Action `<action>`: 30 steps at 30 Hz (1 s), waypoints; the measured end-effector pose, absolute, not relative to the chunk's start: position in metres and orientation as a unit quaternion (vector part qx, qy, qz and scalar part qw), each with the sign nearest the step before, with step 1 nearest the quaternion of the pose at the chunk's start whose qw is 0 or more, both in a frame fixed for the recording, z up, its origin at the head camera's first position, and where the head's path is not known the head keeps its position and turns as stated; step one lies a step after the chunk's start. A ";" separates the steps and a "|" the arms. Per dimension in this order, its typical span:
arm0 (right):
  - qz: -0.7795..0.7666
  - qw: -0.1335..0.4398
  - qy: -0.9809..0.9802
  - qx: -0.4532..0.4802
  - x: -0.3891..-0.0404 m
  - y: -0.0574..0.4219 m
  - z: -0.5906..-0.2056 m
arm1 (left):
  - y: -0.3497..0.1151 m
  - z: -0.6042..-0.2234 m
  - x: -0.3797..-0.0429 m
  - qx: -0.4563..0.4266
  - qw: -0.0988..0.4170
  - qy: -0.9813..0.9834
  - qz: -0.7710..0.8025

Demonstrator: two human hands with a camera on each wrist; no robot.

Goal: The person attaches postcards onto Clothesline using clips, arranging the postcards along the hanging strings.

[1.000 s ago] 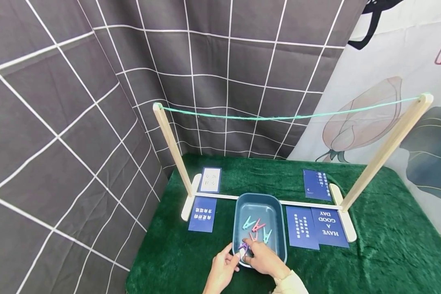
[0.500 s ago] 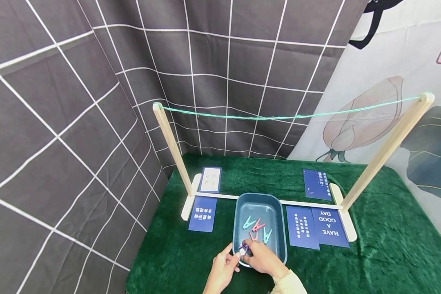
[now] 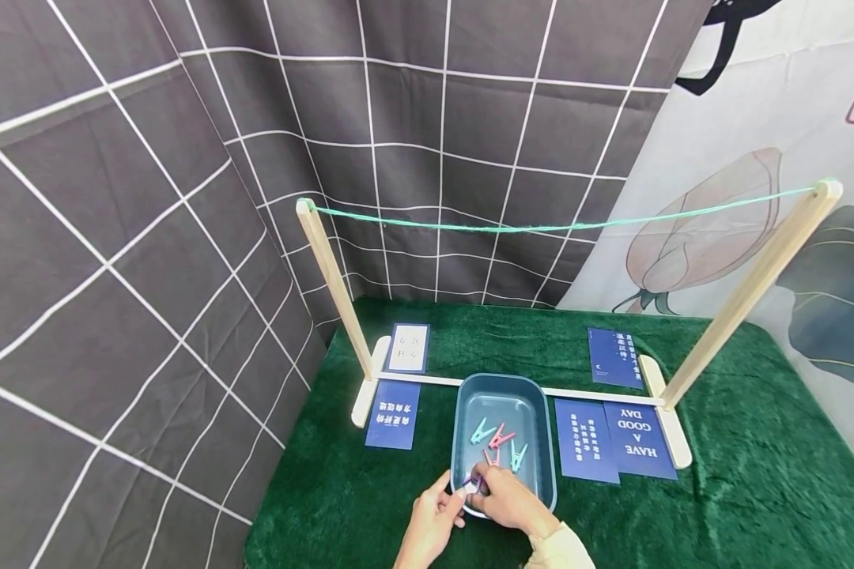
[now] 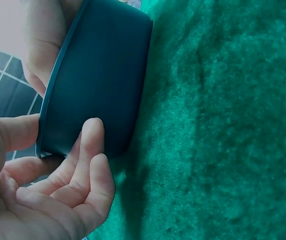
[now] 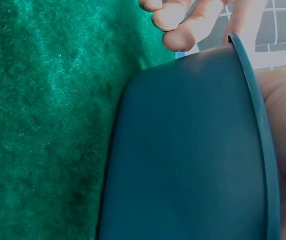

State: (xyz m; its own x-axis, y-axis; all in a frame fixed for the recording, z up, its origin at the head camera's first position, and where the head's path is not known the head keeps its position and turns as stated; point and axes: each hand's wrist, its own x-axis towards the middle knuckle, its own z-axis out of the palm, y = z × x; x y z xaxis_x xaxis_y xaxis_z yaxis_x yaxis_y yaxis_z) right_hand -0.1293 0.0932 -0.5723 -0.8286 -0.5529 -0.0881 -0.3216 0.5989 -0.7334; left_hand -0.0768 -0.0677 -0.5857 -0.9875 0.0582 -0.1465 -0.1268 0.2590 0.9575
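A blue plastic basin (image 3: 502,384) stands on the green cloth, with pink and mint clothespins lying inside. At its near left corner my left hand (image 3: 430,514) grips the rim, thumb on the edge and fingers against the outer wall. The left wrist view has that left hand (image 4: 57,190) on the basin's wall (image 4: 100,70). My right hand (image 3: 508,498) reaches inside the basin and holds a purple clothespin (image 3: 480,483), mostly hidden by the fingers. A small white patch (image 3: 471,488) shows beside it; its kind is unclear. In the right wrist view the basin's wall (image 5: 183,150) hides most of the right hand.
Behind the basin stands a wooden frame with a left post (image 3: 336,292), a right post (image 3: 750,296) and a green string (image 3: 508,229) between them. Blue printed cards lie at both sides, such as one card (image 3: 393,415) at left and another (image 3: 587,440) at right.
The purple clothespin has turned slightly in my right fingers and shows less than before. Both hands stay almost in the same place, and the basin has not moved.
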 end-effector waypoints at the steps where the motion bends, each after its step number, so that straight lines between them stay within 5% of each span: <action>1: -0.373 0.153 0.880 -0.250 -0.129 0.093 -0.573 | -0.068 -0.586 -0.077 -0.023 0.077 0.790 0.608; 30: -0.396 0.132 0.880 -0.227 -0.130 0.090 -0.580 | -0.069 -0.589 -0.075 -0.017 0.069 0.788 0.611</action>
